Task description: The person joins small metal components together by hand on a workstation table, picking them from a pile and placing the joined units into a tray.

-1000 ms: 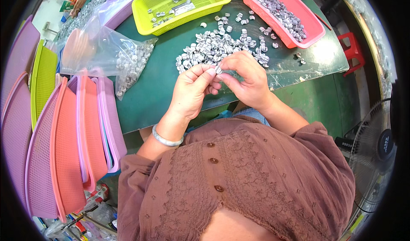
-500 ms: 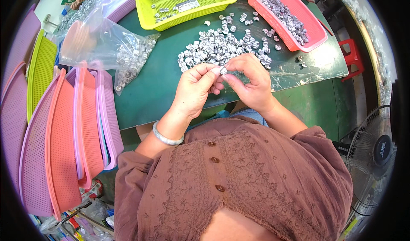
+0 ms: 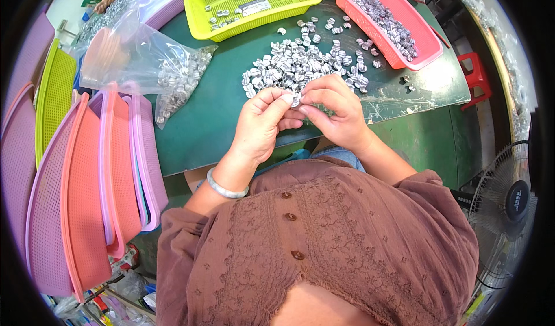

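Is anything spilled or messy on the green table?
A few silver pieces lie scattered apart from the main pile, near the pink tray. The clear bag lies slumped on its side, pieces bunched at one end. Nothing looks broken.

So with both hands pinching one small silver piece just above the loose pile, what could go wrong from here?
1. The small silver piece is held only by the fingertips of the left hand and right hand; it could slip and vanish into the loose pile below.
2. Pieces lie scattered near the pink basket and the green table edge; a sweeping wrist might knock some off.
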Tool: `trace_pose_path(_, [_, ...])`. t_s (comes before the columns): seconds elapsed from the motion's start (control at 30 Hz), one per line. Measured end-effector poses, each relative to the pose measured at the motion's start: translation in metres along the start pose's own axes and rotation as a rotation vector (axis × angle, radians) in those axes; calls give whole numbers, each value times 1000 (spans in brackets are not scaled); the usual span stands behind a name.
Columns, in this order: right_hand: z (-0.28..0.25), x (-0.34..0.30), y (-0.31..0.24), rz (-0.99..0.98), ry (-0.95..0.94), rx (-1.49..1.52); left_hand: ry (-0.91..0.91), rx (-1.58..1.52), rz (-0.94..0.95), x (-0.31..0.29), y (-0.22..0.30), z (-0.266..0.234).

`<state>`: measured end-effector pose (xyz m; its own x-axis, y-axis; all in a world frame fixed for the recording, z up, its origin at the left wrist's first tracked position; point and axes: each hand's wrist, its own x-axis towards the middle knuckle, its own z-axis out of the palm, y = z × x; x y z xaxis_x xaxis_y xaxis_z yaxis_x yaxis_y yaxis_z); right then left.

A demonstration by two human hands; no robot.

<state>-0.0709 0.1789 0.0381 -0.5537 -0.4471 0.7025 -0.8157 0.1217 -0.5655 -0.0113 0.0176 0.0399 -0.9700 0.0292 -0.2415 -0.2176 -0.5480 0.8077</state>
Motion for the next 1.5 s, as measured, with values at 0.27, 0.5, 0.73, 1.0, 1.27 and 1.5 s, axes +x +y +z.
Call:
trace_pose_path(0.27, [2, 17, 38, 78, -175, -377, 28, -122, -58, -1, 1, -16])
trace_pose_path(0.5, [8, 21, 45, 72, -248, -386, 82, -63, -98, 2, 3, -19])
trace_pose_path(0.73, [8, 25, 14, 70, -118, -65, 26, -79, -149, 3, 2, -11])
trace_pose_path(1.0, [10, 18, 1, 87, -206, 117, 47, -132, -122, 3, -3, -9])
trace_pose_path(1.27, [8, 14, -5, 200, -191, 162, 60, -70, -104, 2, -3, -12])
trace_pose_path(1.5, [12, 6, -7, 285, -116, 187, 25, -33, -68, 1, -4, -14])
